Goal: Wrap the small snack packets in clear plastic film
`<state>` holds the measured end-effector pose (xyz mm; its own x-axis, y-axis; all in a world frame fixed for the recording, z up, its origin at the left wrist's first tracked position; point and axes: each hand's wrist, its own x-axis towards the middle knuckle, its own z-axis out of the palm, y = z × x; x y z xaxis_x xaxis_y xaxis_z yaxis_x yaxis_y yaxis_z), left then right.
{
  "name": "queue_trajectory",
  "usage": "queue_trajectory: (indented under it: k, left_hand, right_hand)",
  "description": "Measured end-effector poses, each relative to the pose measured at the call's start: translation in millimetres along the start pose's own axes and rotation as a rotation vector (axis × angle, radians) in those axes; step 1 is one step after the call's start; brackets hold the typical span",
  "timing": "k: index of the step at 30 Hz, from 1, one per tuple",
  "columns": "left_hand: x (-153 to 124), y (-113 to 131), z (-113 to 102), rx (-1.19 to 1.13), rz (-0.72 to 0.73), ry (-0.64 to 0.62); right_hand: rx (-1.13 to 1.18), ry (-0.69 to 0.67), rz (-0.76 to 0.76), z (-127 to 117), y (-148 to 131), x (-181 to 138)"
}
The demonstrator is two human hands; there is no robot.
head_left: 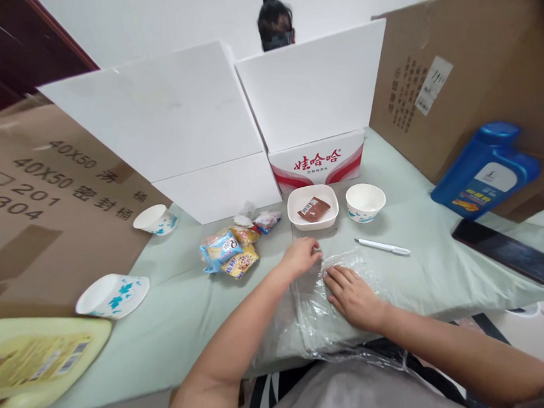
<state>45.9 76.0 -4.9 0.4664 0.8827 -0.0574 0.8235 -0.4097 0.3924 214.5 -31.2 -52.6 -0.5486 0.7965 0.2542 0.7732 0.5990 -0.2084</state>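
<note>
A clear plastic bag (312, 321) lies spread on the green tablecloth in front of me, its near edge hanging over the table's front edge. My left hand (302, 257) is at the bag's far left edge, fingers curled in and seemingly pinching the film. Flat on top of the bag rests my right hand (354, 296), with its fingers stretched out. Just beyond my hands stands a white square bowl (294, 220) with a brown packet (314, 209) in it. A white pen (383, 246) lies to the right of the bag.
Snack packets (222, 250) lie in a pile at left. Paper bowls (365, 202) stand at several spots. A yellow bottle (41, 361) is near left; a blue bottle (485, 170) and a phone (508, 252) are at right. White boxes (162, 112) wall off the back; a person's head shows behind.
</note>
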Motion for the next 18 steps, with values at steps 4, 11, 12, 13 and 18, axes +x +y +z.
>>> queue_trajectory:
  k: [4, 11, 12, 13, 18]
  left_hand:
    - [21.2, 34.9, 15.0, -0.018, 0.059, -0.072]
    - [37.0, 57.1, 21.4, -0.177, 0.068, -0.249]
    - [38.0, 56.2, 21.3, -0.213, 0.052, -0.268]
    - [38.9, 55.3, 21.2, -0.248, 0.037, -0.285]
    - [43.9, 54.2, 20.8, -0.364, -0.003, -0.398]
  right_hand:
    - [0.029, 0.025, 0.002, 2.9, -0.5, -3.8]
    - [0.041, 0.041, 0.035, 4.3, 1.6, -4.8]
    - [0.041, 0.043, 0.039, 5.0, 1.1, -4.9]
    - [0.04, 0.044, 0.041, 5.6, 0.8, -5.0]
    - [0.027, 0.046, 0.031, 5.6, 0.4, -4.4]
